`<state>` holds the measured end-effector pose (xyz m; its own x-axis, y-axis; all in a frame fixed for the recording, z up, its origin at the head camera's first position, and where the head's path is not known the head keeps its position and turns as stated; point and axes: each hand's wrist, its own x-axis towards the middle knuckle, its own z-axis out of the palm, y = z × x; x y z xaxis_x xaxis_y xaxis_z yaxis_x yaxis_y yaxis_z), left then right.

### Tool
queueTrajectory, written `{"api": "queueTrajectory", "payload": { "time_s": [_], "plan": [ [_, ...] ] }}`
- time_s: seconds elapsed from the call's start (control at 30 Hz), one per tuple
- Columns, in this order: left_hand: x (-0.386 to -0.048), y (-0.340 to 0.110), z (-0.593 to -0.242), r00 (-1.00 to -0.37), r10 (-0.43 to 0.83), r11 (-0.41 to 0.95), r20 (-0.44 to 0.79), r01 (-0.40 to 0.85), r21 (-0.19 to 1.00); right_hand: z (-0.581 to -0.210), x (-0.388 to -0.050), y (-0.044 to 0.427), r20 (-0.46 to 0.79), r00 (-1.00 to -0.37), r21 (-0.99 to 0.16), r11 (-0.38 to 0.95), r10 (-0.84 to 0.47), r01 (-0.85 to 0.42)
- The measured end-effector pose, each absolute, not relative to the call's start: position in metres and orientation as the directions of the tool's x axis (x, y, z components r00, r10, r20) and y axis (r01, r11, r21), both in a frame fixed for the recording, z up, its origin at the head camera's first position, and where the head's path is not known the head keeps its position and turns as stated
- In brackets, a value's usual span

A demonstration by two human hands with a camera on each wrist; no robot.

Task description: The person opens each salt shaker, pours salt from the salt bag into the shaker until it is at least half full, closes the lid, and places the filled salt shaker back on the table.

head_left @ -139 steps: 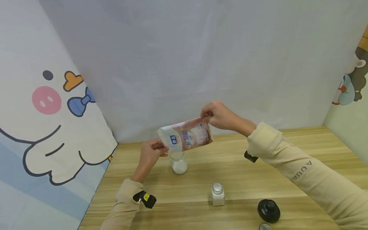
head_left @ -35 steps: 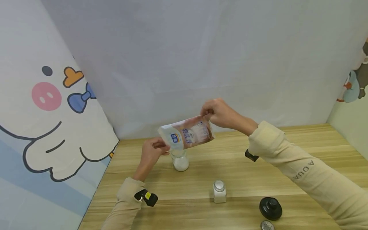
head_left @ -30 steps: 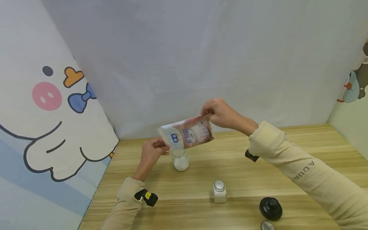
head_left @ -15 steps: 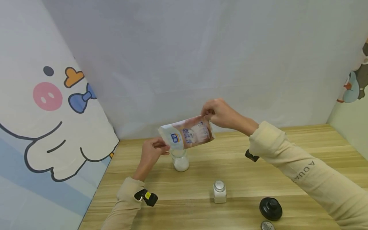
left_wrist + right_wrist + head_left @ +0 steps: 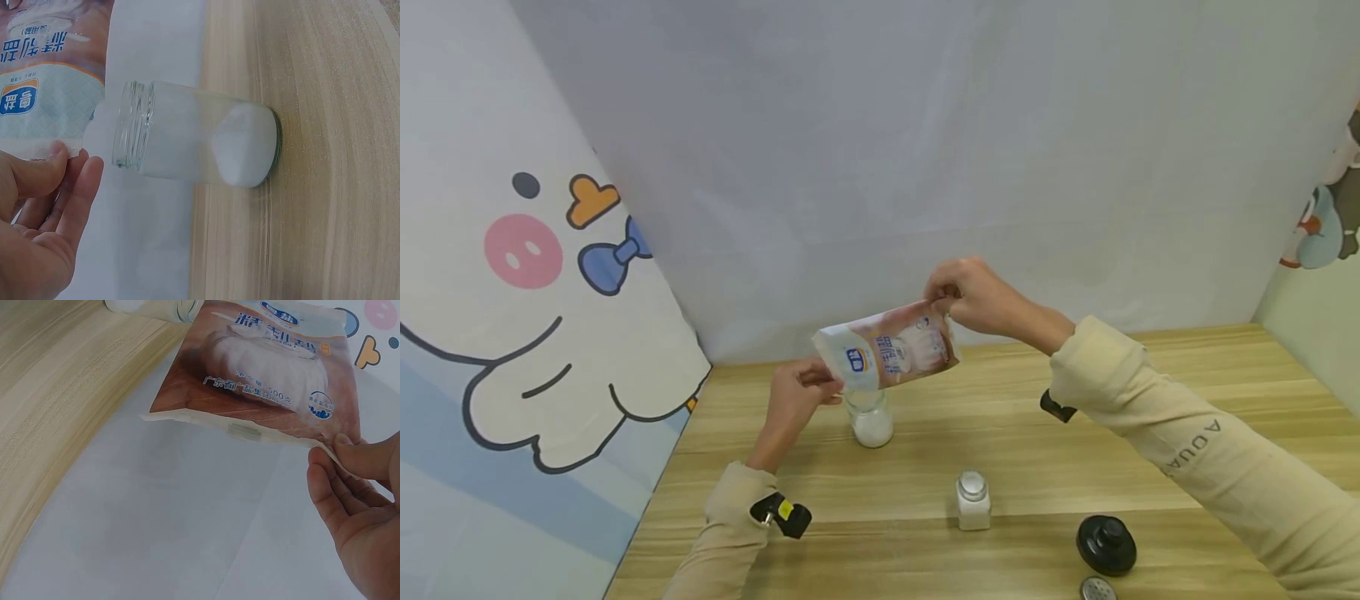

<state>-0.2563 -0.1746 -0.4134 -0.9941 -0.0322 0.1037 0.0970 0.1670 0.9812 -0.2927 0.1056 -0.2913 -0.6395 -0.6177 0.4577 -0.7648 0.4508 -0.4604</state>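
A printed salt bag (image 5: 895, 350) hangs tilted above a glass jar (image 5: 869, 421), its left end low over the jar's mouth. My left hand (image 5: 795, 396) pinches the bag's lower left corner between thumb and fingers. At the raised end, my right hand (image 5: 973, 296) grips the top right corner. In the left wrist view the jar stands on the table with white salt (image 5: 247, 144) heaped at its bottom. Something white shows between the bag's corner and the jar's mouth there. The right wrist view has the salt bag (image 5: 269, 369) looking slack, held at one corner.
A small square glass shaker (image 5: 973, 504) filled with white stands nearer on the wooden table (image 5: 880, 558). To its right lie a black lid (image 5: 1106, 544) and a perforated metal cap (image 5: 1097, 588), cut by the frame's edge. A pale curtain (image 5: 925, 167) rises behind.
Since the oldest frame the head view has shifted slightly, so the table things appear a little higher and farther right. Both hands keep their grip on the salt bag; it stays tilted over the jar.
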Motion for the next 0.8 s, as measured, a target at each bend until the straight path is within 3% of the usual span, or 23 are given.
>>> {"api": "queueTrajectory", "payload": {
  "time_s": [0.8],
  "plan": [
    [-0.2558, -0.1751, -0.4123, -0.995, -0.036, 0.145, 0.097, 0.091, 0.985, -0.2916, -0.2921, 0.1034, 0.483, -0.636, -0.46, 0.444, -0.602, -0.769]
  ]
}}
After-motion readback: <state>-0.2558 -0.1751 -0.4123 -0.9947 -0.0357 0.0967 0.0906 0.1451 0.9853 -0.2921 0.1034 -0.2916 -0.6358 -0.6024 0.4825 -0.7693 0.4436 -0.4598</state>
